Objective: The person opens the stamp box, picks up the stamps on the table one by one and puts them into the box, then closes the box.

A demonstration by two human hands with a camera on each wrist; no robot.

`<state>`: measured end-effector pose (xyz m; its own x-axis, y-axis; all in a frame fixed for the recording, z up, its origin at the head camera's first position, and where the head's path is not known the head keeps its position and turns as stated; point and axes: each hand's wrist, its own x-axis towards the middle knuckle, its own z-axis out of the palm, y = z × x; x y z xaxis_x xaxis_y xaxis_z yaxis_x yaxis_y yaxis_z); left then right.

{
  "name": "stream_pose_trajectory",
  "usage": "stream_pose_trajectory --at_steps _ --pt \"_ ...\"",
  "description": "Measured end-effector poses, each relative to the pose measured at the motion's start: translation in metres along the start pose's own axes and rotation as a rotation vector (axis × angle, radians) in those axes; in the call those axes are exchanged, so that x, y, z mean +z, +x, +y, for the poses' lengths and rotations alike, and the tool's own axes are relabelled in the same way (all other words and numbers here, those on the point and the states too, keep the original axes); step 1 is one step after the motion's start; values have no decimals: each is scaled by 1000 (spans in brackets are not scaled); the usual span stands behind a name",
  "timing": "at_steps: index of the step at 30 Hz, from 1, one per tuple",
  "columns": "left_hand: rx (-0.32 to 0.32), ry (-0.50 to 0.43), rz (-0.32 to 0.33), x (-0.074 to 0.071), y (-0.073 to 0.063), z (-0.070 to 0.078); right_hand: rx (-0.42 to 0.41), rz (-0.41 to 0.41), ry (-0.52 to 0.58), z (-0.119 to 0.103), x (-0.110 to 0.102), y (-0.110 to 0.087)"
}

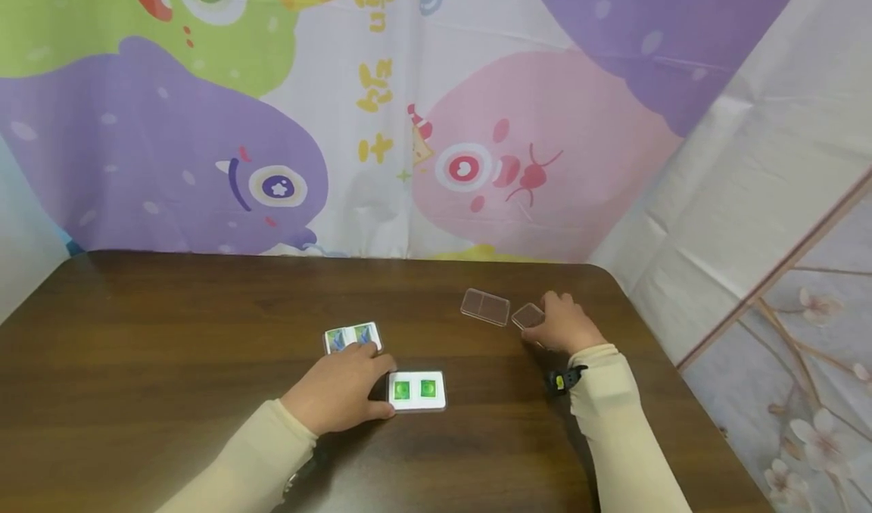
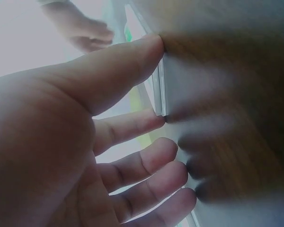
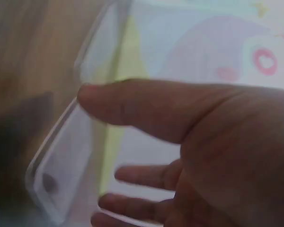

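In the head view my left hand (image 1: pixel 344 388) holds the left end of a flat clear case with two green pictures on white (image 1: pixel 417 390), thumb at the near corner, index finger at the far one. The left wrist view shows the thumb and index finger at the thin edge of this case (image 2: pixel 160 90). A second case with two blue pictures (image 1: pixel 352 337) lies just beyond the left fingers, partly covered by them. My right hand (image 1: pixel 562 324) grips a clear plastic cover (image 1: pixel 526 316) at the right, thumb on its near edge (image 3: pixel 61 165), its right end hidden by the hand.
Another clear cover (image 1: pixel 485 306) lies just left of the right hand. All sit on a dark brown wooden table (image 1: pixel 204 309). Behind its far edge hangs a printed cartoon cloth (image 1: pixel 381 218), and a pale curtain (image 1: pixel 688 233) borders the right side.
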<state>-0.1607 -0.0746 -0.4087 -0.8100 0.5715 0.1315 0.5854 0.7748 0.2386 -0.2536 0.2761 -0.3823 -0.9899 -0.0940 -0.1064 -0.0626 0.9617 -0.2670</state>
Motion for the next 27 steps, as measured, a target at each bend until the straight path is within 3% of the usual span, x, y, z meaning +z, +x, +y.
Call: stream_pose_trajectory --at_steps 3,6,17,27 --pt "-8 -12 -7 0 0 0 83 -72 -16 8 4 2" --pt "-12 -22 -12 0 0 0 104 -97 -18 11 6 4" --pt "-17 -36 -15 0 2 0 87 -52 -45 15 9 9" --pt "-23 -32 -11 1 2 0 75 -75 -40 11 9 8"
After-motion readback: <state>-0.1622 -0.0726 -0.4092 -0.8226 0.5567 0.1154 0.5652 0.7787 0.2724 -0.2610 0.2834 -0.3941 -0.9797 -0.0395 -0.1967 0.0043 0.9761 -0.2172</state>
